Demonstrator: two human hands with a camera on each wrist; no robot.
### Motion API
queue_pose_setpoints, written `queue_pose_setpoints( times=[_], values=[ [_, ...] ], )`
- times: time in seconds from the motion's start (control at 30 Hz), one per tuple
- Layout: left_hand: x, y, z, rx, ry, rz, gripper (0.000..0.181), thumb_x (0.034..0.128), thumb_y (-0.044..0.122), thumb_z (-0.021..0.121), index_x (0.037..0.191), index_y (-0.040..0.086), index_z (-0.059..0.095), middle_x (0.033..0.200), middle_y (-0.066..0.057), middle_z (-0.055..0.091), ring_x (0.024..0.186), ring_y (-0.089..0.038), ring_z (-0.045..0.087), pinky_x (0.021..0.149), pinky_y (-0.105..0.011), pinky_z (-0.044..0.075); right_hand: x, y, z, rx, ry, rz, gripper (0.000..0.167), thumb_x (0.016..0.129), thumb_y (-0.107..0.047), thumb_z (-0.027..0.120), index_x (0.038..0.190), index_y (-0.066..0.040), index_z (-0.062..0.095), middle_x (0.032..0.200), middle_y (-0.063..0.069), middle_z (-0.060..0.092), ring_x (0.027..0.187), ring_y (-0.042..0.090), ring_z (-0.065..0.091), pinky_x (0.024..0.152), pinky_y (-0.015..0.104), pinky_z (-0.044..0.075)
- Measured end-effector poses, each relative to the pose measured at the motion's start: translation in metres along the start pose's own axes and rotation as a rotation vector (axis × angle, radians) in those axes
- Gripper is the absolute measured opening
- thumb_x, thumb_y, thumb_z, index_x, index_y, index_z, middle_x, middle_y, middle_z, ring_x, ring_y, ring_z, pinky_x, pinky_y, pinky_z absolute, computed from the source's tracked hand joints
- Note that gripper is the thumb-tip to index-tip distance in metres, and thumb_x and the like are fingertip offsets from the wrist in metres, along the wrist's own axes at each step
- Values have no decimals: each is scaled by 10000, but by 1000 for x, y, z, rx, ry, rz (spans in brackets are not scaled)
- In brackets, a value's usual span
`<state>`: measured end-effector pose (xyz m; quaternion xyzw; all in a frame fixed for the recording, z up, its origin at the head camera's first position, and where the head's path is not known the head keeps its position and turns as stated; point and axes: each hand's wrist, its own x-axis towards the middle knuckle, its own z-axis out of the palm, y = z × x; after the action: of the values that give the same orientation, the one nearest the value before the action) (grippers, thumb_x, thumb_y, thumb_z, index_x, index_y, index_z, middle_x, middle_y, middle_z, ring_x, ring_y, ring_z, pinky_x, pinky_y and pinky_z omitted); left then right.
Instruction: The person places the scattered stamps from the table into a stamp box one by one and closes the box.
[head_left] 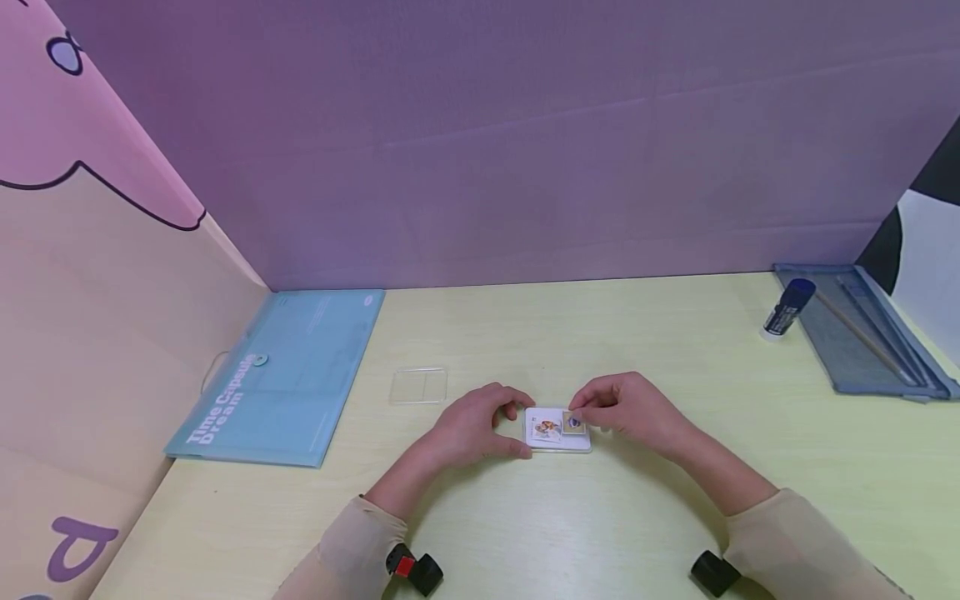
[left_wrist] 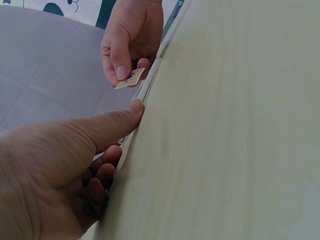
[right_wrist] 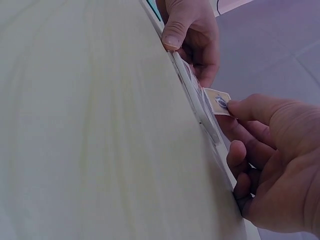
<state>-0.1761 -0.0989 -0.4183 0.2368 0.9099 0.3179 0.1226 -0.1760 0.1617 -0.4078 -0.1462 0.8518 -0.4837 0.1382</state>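
Between the hands lies a thin white rectangular case point(head_left: 557, 444) with rounded corners and a clear rim, flat on the table. On its left half sits a small picture with an orange figure point(head_left: 546, 427). My left hand point(head_left: 474, 423) steadies the case at its left end, thumb at the near corner and fingers at the far one. My right hand point(head_left: 628, 410) pinches a small square paper picture point(right_wrist: 219, 102) with a tan ground and a blue motif. In the right wrist view that picture is tilted over the right part of the case; whether it touches is unclear.
A clear plastic lid point(head_left: 418, 386) lies behind the left hand. The light blue folder point(head_left: 300, 375) is at the left. To the right, a glue stick point(head_left: 787, 308) is beside a blue mesh pouch point(head_left: 847, 350) with a thin stick. A purple partition point(head_left: 525, 150) rises behind the table.
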Motion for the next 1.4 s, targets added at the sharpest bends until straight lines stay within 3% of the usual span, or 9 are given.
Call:
queue_pose_setpoints(
  times=[0.27, 0.7, 1.4],
  values=[
    [-1, 0, 0, -1, 4, 12, 527, 781, 286, 899, 1243, 197, 661, 953, 81, 552, 835, -118, 492, 714, -251, 409, 1, 2, 1, -35, 7, -23, 62, 903, -78, 738, 952, -97, 771, 889, 16, 693, 791, 211, 549, 634, 266, 434],
    [-1, 0, -1, -7, 1, 11, 534, 783, 287, 898, 1251, 195, 659, 957, 77, 553, 841, -119, 491, 715, -250, 407, 2, 5, 2, -44, 6, -49, 69, 901, -59, 731, 949, -95, 764, 879, 20, 665, 807, 221, 545, 657, 261, 446],
    [0, -1, -1, -1, 0, 24, 542, 786, 287, 895, 1262, 193, 654, 967, 80, 555, 833, -117, 491, 717, -249, 413, 2, 4, 2, -67, 28, -40, 81, 897, -100, 758, 976, -95, 742, 888, 23, 654, 794, 224, 531, 620, 270, 428]
  ],
)
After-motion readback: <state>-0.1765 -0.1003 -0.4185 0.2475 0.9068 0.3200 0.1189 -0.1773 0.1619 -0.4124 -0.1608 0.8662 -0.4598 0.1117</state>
